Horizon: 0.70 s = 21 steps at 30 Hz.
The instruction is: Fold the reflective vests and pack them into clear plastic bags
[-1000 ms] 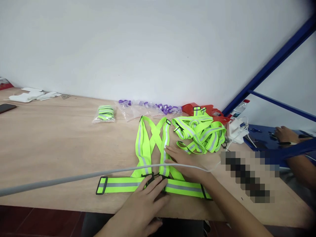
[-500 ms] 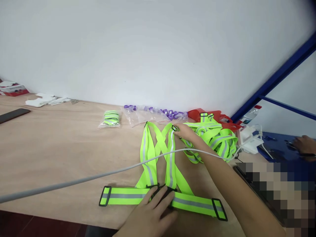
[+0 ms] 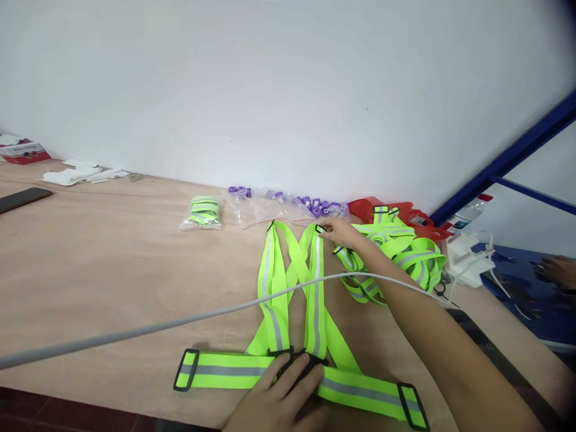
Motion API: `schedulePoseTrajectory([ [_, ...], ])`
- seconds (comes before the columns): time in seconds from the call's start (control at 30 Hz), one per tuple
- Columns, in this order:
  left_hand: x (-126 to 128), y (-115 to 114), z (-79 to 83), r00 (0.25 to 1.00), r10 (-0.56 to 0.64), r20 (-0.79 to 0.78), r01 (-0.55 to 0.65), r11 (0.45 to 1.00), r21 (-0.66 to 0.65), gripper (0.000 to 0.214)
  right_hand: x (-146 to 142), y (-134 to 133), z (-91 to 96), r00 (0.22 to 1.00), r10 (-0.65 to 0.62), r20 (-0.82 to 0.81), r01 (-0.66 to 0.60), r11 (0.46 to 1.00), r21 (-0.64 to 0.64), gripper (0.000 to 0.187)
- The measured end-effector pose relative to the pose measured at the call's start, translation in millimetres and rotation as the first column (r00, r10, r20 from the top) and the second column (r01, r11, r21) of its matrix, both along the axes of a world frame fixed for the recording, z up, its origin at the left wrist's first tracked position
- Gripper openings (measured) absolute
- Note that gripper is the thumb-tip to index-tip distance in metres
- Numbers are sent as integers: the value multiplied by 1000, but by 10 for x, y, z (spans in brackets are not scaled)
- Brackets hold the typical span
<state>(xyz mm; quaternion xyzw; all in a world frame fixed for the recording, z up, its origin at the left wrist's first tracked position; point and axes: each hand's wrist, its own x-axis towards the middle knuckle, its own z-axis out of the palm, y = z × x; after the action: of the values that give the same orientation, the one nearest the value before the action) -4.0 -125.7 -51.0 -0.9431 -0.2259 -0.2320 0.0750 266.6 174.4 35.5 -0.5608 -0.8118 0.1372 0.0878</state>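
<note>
A fluorescent yellow-green reflective vest [image 3: 316, 282] made of straps with grey stripes lies spread on the wooden table. Its two shoulder straps stand up the middle, crossing straps lie behind them, and the waist belt runs sideways with a black slider at each end. My left hand [image 3: 281, 393] rests on the black buckle at the belt's centre, fingers lying flat and slightly apart. At the top of the right shoulder strap, my right hand [image 3: 335, 231] pinches the strap by its black slider [image 3: 320, 228].
A grey cable [image 3: 180, 324] hangs across the view in front of the vest. Behind are a bagged strap bundle [image 3: 204, 211], clear bags with purple pieces [image 3: 315, 206], a pile of reflective straps [image 3: 418, 258] and a white power adapter [image 3: 468, 258]. A co-worker's hand [image 3: 558, 270] shows at far right.
The view has shifted slightly, so the belt appears lower. My hands keep their places on the vest. The co-worker's hand at right has moved a little and is blurred.
</note>
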Motion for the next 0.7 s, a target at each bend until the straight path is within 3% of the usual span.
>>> schedulePoseTrajectory([
  [0.27,-3,-11,-13,1000,-9,25,10,999,-35,35,57,84,164,997,-25,76,26,999,-19,25],
  [0.47,12,-11,-16,999,-12,48,13,999,-36,32,61,103,178,993,-39,110,42,999,-26,23],
  [0.6,11,-1,97,996,45,81,-28,981,-192,25,66,90,137,996,-38,81,41,998,-36,28],
  [0.7,13,2,224,995,35,95,4,926,-379,36,72,84,121,997,-45,67,48,998,-51,32],
])
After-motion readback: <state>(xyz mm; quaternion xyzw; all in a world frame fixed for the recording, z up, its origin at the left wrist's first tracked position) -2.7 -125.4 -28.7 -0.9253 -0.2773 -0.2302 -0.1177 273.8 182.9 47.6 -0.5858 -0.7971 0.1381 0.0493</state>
